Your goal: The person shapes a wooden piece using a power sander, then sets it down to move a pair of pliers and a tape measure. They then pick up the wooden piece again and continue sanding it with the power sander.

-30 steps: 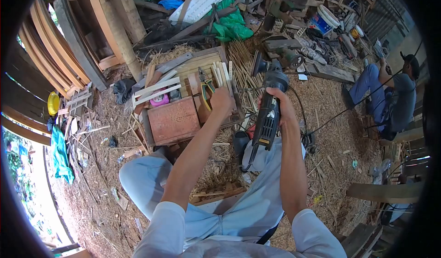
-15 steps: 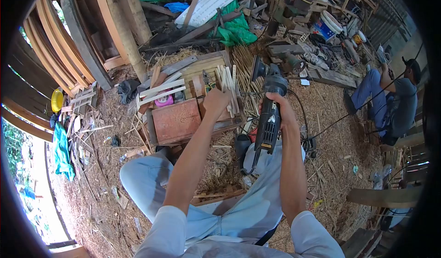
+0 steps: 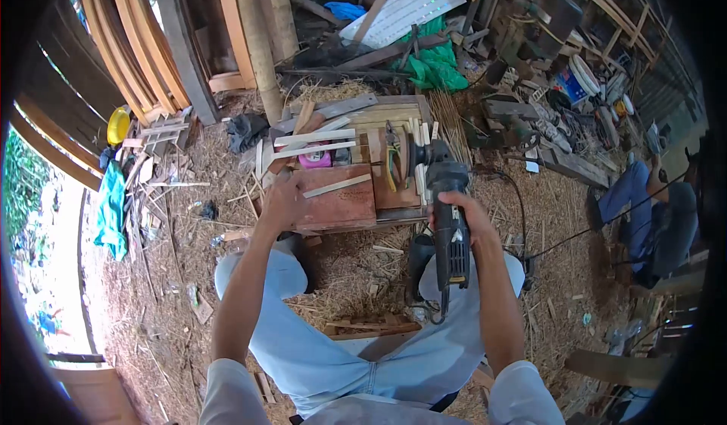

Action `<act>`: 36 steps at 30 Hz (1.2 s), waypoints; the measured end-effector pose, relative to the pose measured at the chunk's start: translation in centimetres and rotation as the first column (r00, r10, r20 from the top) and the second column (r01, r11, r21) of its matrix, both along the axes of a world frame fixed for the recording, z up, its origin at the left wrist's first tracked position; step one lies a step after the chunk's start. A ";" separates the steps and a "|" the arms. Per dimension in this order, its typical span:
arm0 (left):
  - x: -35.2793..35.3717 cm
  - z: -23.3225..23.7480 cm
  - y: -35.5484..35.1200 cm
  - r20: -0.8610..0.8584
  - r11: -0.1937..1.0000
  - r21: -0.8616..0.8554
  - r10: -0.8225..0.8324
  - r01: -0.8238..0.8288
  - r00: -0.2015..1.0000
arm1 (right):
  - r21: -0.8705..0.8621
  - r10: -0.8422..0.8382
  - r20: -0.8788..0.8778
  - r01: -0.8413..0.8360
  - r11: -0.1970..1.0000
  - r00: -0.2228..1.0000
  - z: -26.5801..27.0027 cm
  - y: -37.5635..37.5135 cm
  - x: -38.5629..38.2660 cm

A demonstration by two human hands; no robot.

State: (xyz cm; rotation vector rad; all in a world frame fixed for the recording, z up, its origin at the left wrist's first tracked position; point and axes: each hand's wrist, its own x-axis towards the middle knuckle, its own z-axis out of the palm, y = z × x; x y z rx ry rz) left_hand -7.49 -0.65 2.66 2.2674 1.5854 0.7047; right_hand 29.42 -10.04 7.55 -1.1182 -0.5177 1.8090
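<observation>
My right hand [image 3: 469, 217] is wrapped around the body of a black angle grinder [image 3: 451, 243], held upright with its head at the top, beside the wooden workbench's right side. At the left edge of a reddish board [image 3: 333, 209], my left hand [image 3: 282, 204] has its fingers apart. A thin wooden strip [image 3: 337, 186] lies slanted across that board, just right of the left hand. Beyond the board are a pink tape measure [image 3: 314, 158], pale wood strips [image 3: 314, 143] and pliers with yellow handles [image 3: 391, 169]. More strips are partly hidden behind the grinder's head.
Wood shavings and scraps cover the ground [image 3: 182, 251]. The grinder's black cord [image 3: 522, 221] runs off to the right, where another person [image 3: 666, 221] sits. Planks [image 3: 182, 46] lean at the left back. Green plastic [image 3: 435, 69] and a paint bucket [image 3: 575, 80] lie among clutter behind.
My left hand has moved left from the strips and pliers to the reddish board's left edge. A thin strip now lies on that board. The view has shifted; my right hand still holds the grinder.
</observation>
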 end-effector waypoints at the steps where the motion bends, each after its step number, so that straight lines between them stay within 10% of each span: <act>1: 0.3 0.1 0.0 0.008 1.000 -0.003 0.005 -0.005 1.000 | -0.057 -0.002 -0.009 0.001 0.998 1.000 0.2 0.0 -0.5; 4: 2.9 -0.5 -0.3 -0.016 0.975 0.221 0.010 -0.006 1.000 | -0.052 0.062 0.000 -0.062 0.997 0.998 -0.1 0.3 -1.3; 6: 4.5 -1.7 0.4 0.140 0.939 0.244 -0.281 0.242 0.949 | -0.084 0.087 0.005 -0.087 0.993 0.996 -0.8 0.6 -1.1; 36: 7.3 -2.8 1.3 0.261 0.971 0.140 -0.224 0.193 0.939 | -0.148 0.149 0.091 -0.135 0.980 0.985 -1.6 0.5 -2.0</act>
